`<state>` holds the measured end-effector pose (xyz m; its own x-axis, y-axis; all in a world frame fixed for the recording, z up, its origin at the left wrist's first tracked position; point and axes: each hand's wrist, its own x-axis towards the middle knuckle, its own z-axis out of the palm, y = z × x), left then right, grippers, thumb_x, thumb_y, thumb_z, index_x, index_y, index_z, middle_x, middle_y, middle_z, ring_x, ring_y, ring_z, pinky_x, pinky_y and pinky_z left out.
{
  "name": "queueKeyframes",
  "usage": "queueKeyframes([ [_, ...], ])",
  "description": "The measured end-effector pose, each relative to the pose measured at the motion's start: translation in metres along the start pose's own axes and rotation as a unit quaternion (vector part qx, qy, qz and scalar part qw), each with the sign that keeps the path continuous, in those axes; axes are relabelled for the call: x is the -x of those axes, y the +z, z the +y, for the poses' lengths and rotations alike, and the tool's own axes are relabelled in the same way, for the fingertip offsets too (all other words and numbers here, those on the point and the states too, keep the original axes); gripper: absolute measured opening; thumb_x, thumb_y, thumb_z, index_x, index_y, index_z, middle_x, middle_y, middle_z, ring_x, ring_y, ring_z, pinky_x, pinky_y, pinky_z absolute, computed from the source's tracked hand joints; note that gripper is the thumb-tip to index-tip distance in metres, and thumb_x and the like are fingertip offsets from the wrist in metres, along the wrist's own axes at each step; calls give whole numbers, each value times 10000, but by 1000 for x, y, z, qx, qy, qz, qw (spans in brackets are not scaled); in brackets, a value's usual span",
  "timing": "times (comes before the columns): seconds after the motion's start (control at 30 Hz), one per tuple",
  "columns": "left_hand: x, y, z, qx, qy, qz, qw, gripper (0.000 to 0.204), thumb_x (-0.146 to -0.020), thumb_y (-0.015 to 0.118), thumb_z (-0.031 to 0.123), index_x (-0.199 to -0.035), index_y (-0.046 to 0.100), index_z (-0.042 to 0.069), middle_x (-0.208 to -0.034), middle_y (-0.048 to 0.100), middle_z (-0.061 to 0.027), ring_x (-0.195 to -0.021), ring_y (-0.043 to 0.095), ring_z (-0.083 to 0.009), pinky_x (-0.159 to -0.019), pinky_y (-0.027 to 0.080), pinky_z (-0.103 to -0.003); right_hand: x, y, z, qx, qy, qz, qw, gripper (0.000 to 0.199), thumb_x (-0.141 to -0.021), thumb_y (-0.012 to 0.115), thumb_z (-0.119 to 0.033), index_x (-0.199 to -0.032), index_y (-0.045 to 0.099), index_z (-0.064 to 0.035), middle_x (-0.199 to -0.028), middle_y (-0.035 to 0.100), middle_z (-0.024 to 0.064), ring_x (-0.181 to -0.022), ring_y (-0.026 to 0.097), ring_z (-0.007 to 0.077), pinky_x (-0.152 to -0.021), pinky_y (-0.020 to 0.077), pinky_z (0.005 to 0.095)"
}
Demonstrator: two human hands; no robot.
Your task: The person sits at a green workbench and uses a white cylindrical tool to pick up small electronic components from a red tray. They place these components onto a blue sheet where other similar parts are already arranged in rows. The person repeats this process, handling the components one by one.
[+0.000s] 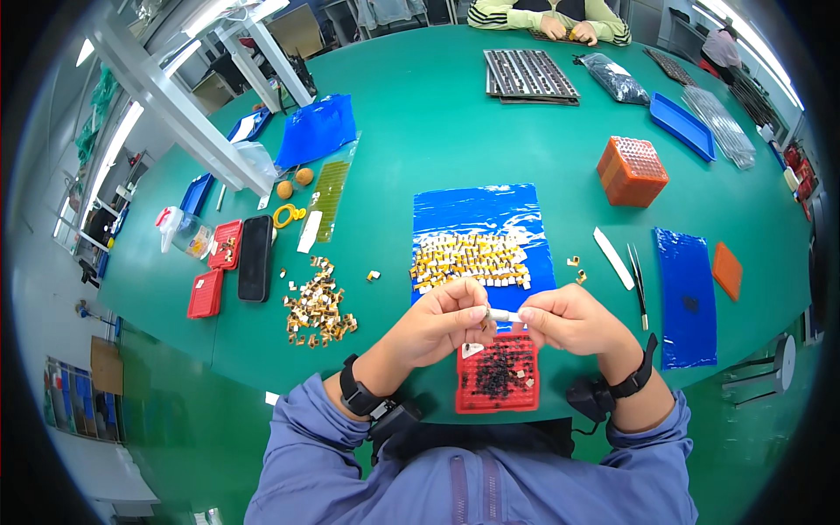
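Observation:
My left hand [442, 322] and my right hand [569, 319] meet just above a red grid tray [497, 374] at the table's near edge. Between their fingertips is a small white cylindrical piece [504, 314]; the right hand pinches its right end, while the left hand pinches a tiny tan component at its left end. The tray holds many small dark parts and a few tan ones. Just beyond my hands lies a blue plastic sheet [483, 214] with a heap of tan and white components [471, 260].
A loose pile of tan components [318, 306], a black phone [255, 257] and red trays [206, 293] lie left. Tweezers [640, 283], a white strip [613, 258], a blue sheet [688, 297] and an orange box [632, 171] lie right. Another person's hands [567, 29] work at the far edge.

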<state>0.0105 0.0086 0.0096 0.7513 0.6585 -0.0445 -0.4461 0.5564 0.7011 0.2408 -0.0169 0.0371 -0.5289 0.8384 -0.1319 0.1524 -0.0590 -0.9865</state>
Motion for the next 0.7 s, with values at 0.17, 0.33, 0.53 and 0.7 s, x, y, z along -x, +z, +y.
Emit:
queueKeyframes([
  [0.17,1,-8,-3,14,3,-40,999,47,-910,556,67,-920,520,39,-848,615,-70,-799,629,-145,-737,539,-289,0,2,-1,75,-79,31,994,167,-900,598,-160,-915,673,-12,-624,567,-25,-560,466,19,-479,359,207],
  [0.33,1,-5,-2,27,11,-46,999,46,-908,556,59,-920,520,34,-847,621,-76,-789,633,-148,-726,539,-286,0,6,-4,8,-48,40,998,147,-879,620,-137,-877,685,-5,-642,593,-16,-565,492,31,-486,380,216],
  [0.53,4,-5,-4,3,19,-25,999,48,-907,562,64,-904,527,31,-835,623,-76,-789,626,-139,-732,528,-273,0,4,-3,130,-105,48,985,118,-845,652,-130,-829,691,-20,-636,608,26,-553,529,65,-499,412,227],
  [0.7,2,-4,-8,16,39,-42,998,55,-907,565,71,-893,527,33,-833,625,-75,-791,624,-131,-743,523,-264,-3,9,-3,211,-236,123,941,93,-834,653,-118,-826,686,-32,-605,596,33,-524,514,70,-475,399,235],
])
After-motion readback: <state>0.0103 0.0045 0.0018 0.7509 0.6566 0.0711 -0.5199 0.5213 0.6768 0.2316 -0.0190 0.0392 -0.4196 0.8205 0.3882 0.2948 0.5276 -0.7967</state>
